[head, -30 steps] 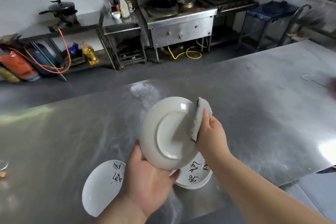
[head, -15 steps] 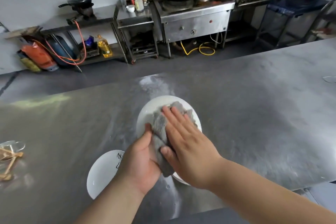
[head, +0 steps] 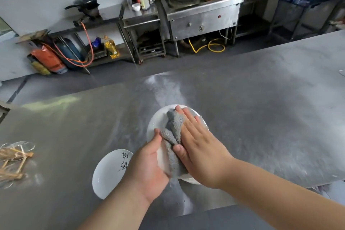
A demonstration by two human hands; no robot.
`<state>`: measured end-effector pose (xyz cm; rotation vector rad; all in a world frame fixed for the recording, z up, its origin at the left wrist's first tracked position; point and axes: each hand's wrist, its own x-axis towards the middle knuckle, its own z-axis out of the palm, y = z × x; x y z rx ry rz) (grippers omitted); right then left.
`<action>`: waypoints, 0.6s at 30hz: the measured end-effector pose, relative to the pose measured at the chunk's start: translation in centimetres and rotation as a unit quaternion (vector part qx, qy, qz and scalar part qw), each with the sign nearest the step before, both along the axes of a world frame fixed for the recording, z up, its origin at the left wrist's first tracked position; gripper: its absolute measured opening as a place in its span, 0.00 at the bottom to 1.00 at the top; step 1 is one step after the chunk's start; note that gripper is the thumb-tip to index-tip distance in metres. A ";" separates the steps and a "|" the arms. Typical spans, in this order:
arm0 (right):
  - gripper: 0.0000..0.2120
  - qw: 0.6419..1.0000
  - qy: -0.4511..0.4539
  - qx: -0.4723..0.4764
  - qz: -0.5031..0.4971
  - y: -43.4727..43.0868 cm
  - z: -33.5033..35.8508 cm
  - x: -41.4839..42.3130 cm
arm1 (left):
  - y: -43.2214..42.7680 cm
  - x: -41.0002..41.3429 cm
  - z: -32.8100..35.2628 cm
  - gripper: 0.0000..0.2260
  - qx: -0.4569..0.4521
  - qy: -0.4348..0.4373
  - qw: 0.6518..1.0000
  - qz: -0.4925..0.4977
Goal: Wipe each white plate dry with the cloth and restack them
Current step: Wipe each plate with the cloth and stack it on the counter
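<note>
Steel worktop (head: 261, 108) fills the near view, and all the task's things sit by its near edge, centre-left. Three plates show: the wiped plate (head: 158, 120) in the middle, a lettered plate (head: 110, 172) lying flat by itself just to its near left, & a lower plate (head: 189, 180), only a sliver of rim peeking out under the right wrist. My read: job approx mid-way at best, w/ one plate mid-wipe and no stack rebuilt yet. Which of the other two is already dry, can't tell. Wiped plate is round, so no long axis. Its broad face looks up twd the camera, though which face that is stays hidden, as does whether it rests on the lower plate. Left hand (head: 147, 170) grips its near-left rim, thumb hooked over the top, fingers out of sight below. Right hand (head: 201, 151) lies flat, fingers straight & together, pressing the cloth (head: 173, 129) onto the plate. Cloth is grey, bunched into a strip, long axis running far rim to near rim.
</note>
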<state>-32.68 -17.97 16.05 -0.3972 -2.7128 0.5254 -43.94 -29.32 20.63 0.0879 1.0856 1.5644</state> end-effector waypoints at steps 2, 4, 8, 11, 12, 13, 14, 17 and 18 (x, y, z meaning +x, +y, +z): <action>0.35 0.998 -0.047 -0.032 -0.030 1.4 -0.3 0.9 | -0.5 0.6 -0.4 0.25 -0.014 0.018 1.000 -0.016; 0.34 0.986 -0.072 -0.111 -0.100 2.8 0.4 0.9 | -0.6 1.4 -0.9 0.24 -0.037 0.037 0.998 -0.030; 0.20 0.991 0.031 -0.080 -0.103 3.7 2.2 -0.8 | 0.2 2.3 -0.7 0.22 -0.057 0.077 0.993 -0.074; 0.21 0.996 0.025 -0.066 -0.062 4.5 2.3 -1.3 | 0.5 1.8 -0.9 0.23 -0.059 0.091 0.992 -0.071; 0.22 0.992 0.025 -0.093 -0.081 5.1 2.1 -1.1 | 0.4 1.5 -1.0 0.22 -0.055 0.089 0.992 -0.065; 0.23 0.984 0.026 -0.137 -0.116 5.7 1.6 -0.8 | 0.3 1.2 -1.1 0.22 -0.051 0.086 0.993 -0.060; 0.25 0.967 0.030 -0.196 -0.158 6.2 1.1 -0.2 | 0.2 0.9 -1.1 0.23 -0.045 0.081 0.994 -0.053; 0.27 0.914 0.025 -0.321 -0.248 6.4 -0.9 1.9 | -0.4 -0.5 -1.1 0.25 -0.031 0.075 0.996 -0.033; 0.27 0.913 0.016 -0.320 -0.254 6.1 -1.2 2.3 | -0.5 -0.7 -1.0 0.25 -0.035 0.086 0.995 -0.037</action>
